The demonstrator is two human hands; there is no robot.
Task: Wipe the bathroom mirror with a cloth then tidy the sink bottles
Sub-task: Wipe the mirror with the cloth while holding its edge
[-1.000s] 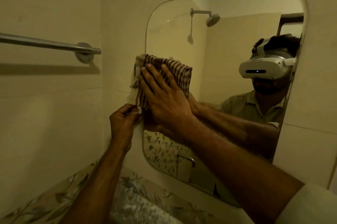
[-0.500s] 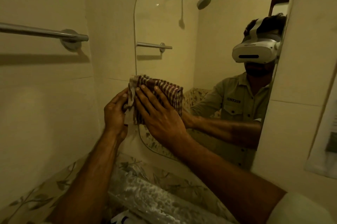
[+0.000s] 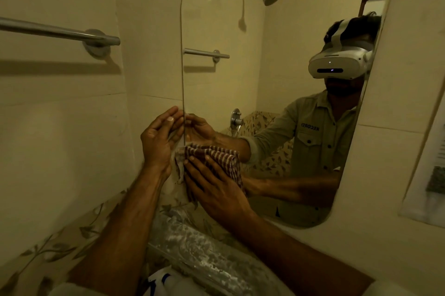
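Note:
The rounded wall mirror (image 3: 277, 59) fills the upper middle and reflects a person wearing a headset. A red-and-white checked cloth (image 3: 222, 158) lies flat against the glass near its lower left corner. My right hand (image 3: 214, 189) presses on the cloth with fingers spread. My left hand (image 3: 157, 141) sits at the mirror's left edge, just above and left of the cloth, fingers curled on the cloth's pale corner. One white bottle top with blue print (image 3: 161, 281) shows at the bottom edge; any other bottles are out of view.
A steel towel bar (image 3: 60, 33) sticks out from the left wall at head height. Below the mirror runs a stained glass shelf (image 3: 207, 257). A paper notice (image 3: 431, 163) hangs on the right wall. Floral border tiles (image 3: 48, 252) line the lower left.
Both hands and the cloth have slid down the mirror's left side, from its upper left to near its lower left corner. My left hand now sits above the cloth instead of below it.

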